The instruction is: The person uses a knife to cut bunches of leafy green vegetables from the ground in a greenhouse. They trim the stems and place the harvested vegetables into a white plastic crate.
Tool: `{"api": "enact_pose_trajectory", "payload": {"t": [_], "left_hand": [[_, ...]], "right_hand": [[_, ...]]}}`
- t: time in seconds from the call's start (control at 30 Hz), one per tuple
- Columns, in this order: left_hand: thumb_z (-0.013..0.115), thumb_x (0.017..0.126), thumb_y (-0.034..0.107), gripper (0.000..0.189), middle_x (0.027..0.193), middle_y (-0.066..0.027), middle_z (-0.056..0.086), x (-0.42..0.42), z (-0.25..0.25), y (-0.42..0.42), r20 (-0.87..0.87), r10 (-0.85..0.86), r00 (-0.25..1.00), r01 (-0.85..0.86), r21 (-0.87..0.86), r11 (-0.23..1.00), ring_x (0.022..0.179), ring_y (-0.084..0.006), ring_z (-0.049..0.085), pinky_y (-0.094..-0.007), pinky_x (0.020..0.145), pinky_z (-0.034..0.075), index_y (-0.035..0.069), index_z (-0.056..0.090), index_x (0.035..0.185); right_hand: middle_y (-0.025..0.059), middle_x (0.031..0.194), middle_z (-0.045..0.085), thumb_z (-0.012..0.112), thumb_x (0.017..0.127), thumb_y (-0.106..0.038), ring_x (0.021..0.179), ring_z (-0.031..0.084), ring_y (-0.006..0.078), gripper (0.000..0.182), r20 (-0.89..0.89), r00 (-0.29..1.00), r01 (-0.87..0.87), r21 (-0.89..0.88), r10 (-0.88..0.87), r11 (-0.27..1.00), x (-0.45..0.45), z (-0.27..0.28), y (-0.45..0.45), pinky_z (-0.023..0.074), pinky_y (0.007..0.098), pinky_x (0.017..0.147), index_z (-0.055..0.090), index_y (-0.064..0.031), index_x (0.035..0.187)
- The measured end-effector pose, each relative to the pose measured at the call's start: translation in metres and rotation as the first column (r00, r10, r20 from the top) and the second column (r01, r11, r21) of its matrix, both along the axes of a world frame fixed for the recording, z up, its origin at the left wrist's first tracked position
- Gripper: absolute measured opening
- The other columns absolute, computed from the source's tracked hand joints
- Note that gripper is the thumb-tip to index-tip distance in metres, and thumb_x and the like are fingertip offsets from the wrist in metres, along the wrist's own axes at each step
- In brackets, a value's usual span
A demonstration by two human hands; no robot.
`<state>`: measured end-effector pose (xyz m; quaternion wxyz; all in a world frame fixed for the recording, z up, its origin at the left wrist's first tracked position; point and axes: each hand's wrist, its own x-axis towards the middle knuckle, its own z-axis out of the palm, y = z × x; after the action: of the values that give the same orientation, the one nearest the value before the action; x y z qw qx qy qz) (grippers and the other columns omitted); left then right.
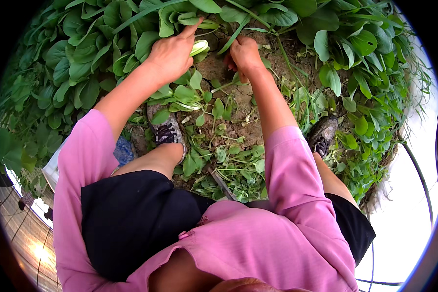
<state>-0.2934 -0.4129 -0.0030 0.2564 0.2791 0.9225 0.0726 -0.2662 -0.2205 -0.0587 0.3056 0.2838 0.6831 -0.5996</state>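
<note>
My left hand (173, 56) is closed around a bok choy (199, 47), whose pale stem end sticks out beside the thumb. Its index finger stretches forward against the stalks of another bok choy (208, 24) growing from the soil. To the right, my right hand (244, 54) is low over the cracked soil (213, 69), fingers curled under. A long grass blade (235, 36) crosses in front of its fingers, and whatever they may hold is hidden. Below my left hand, a loose bok choy (186, 98) lies on the ground near my shoe.
Dense leafy greens (84, 54) grow on the left, with more plants (365, 43) on the right. My shoes (166, 127) stand either side of scattered leaves (237, 175). A narrow bar (221, 182) lies between my legs. A white container (51, 168) and blue plastic (124, 151) are at left.
</note>
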Motion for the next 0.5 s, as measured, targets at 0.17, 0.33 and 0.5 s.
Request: {"api": "enact_pose_trajectory", "payload": {"t": [0.17,0.33,0.5], "left_hand": [[0.067,0.075,0.004,0.074,0.156,-0.0051,0.026,0.005,0.001,-0.005,0.034,0.043,0.998,-0.044,0.037,0.998,0.111,-0.0333,0.059,-0.0428,0.091,0.053,-0.005,0.034,0.140],[0.067,0.076,0.004,0.078,0.156,-0.0046,0.025,0.007,-0.001,-0.007,0.014,0.030,0.999,-0.030,0.055,0.998,0.116,-0.0348,0.055,-0.0435,0.093,0.052,-0.003,0.029,0.143],[0.066,0.078,0.004,0.077,0.157,-0.0055,0.023,0.012,0.000,-0.006,0.018,0.033,0.999,-0.034,0.064,0.997,0.117,-0.0355,0.055,-0.0451,0.092,0.053,-0.003,0.027,0.144]], "right_hand": [[0.0126,0.063,0.063,0.049,0.090,-0.023,0.048,0.054,0.0173,0.028,0.034,0.993,-0.114,0.062,0.112,0.992,-0.007,-0.008,0.001,0.0445,0.0332,0.044,0.059,0.0024,0.085],[0.0121,0.063,0.063,0.050,0.089,-0.024,0.047,0.052,0.0165,0.028,0.077,0.994,-0.074,-0.022,0.075,0.997,-0.009,-0.010,0.001,0.0440,0.0327,0.044,0.061,0.0010,0.084],[0.0110,0.060,0.062,0.052,0.097,-0.025,0.045,0.052,0.0176,0.028,0.065,0.997,-0.044,-0.028,0.045,0.999,-0.003,-0.013,0.000,0.0432,0.0335,0.043,0.061,0.0016,0.092]]}}
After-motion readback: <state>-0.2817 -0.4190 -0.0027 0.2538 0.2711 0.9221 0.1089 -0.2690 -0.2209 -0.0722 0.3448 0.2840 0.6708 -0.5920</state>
